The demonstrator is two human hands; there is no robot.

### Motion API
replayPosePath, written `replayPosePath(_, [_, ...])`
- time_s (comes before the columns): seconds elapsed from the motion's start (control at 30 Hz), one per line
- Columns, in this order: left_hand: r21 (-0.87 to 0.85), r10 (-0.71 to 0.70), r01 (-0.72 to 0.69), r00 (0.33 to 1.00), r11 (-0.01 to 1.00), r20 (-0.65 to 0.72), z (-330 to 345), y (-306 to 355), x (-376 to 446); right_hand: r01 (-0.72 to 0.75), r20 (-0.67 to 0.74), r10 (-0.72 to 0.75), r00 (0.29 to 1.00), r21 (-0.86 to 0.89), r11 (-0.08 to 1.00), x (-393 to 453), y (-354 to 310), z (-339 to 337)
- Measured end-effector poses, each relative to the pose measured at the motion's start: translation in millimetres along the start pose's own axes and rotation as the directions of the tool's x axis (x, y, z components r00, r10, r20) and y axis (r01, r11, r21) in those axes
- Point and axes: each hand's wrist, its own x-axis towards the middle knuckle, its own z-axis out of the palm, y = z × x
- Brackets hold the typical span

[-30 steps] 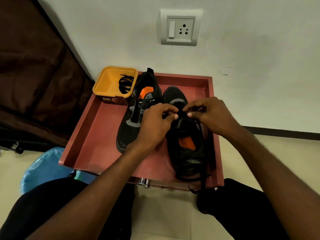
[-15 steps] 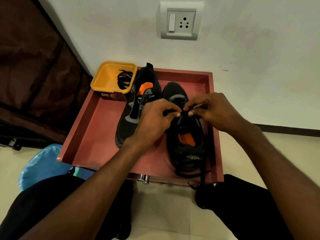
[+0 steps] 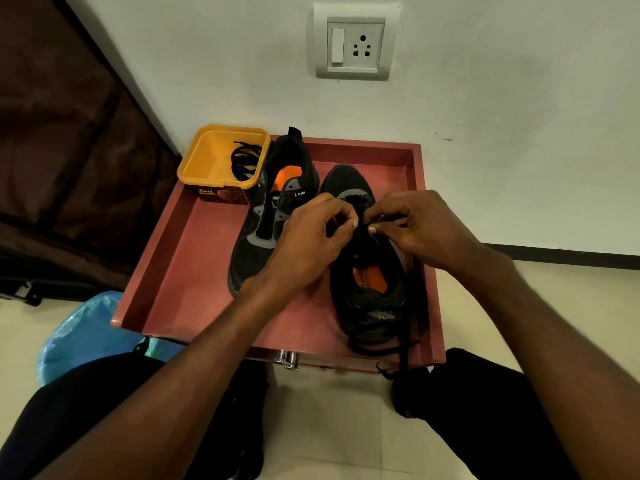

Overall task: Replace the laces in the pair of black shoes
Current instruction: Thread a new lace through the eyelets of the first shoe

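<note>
Head view: red tray (image 3: pixel 166 271) on floor against white wall, socket plate (image 3: pixel 356 43) above. Yellow tub (image 3: pixel 207 157) at tray's far left corner, coiled black lace (image 3: pixel 244 161) inside. Left shoe (image 3: pixel 266 216) unlaced, mid-tray; right shoe (image 3: pixel 363 289) along tray's right edge, its lace (image 3: pixel 403 344) trailing over near edge. Blue bag (image 3: pixel 79 334) off near left corner. Left hand (image 3: pixel 308 244) and right hand (image 3: pixel 419 226) meet over right shoe's eyelets, fingertips curled, pinching its lace; knuckles hide the eyelets

- Likely a home, floor level beside a wall.
- Shown by tiled floor (image 3: pixel 332 427), painted wall (image 3: pixel 502 98) with socket (image 3: pixel 356 45), pulled-out drawer (image 3: pixel 194 271) holding shoes (image 3: pixel 363 296).
</note>
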Motion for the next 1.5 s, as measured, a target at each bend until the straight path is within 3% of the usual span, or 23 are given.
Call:
replayPosePath(0.2, [-0.080,-0.086,0.086,0.996,0.993,0.006,-0.4,-4.6,-0.6,0.074,0.021,-0.073,0.997,-0.050,0.996,1.9,-0.7,1.3])
replayPosePath(0.53, [-0.100,-0.176,0.168,0.981,0.981,-0.082,7.6,-0.2,1.0,-0.084,0.015,0.082,0.996,0.159,0.984,-0.7,-2.1,2.2])
replayPosePath(0.67, [-0.166,-0.211,0.205,0.977,0.965,-0.016,3.4,1.6,1.2,-0.225,0.120,0.196,0.973,0.312,0.923,-4.2,-1.6,-9.9])
replayPosePath(0.83, [-0.084,-0.217,0.219,0.975,0.972,0.038,1.3,7.0,-10.8,-0.312,0.147,0.280,0.949,0.299,0.902,-9.3,0.5,-18.4])
replayPosePath(0.97, [-0.140,-0.238,0.238,0.971,0.961,0.016,2.9,7.0,-15.5,-0.355,0.181,0.311,0.933,0.315,0.880,-8.2,-1.0,-18.8])
replayPosePath(1.1, [-0.181,-0.289,0.299,0.954,0.937,0.079,-0.2,4.9,-15.7,-0.381,0.173,0.345,0.922,0.267,0.885,-8.5,-2.2,-16.0])
replayPosePath(1.23, [-0.278,-0.321,0.336,0.942,0.900,0.098,-1.3,2.6,-17.4,-0.424,0.204,0.373,0.905,0.346,0.837,-12.6,-1.1,-15.1])
replayPosePath(1.4, [-0.262,-0.318,0.325,0.946,0.909,0.070,-1.7,5.5,-16.4,-0.407,0.138,0.383,0.914,0.316,0.857,-12.6,-12.4,-17.5])
replayPosePath(1.5, [0.017,-0.310,0.310,0.950,0.951,0.032,-5.2,11.4,-14.1,-0.508,0.155,0.484,0.861,0.290,0.811,-10.9,-26.5,-22.4])
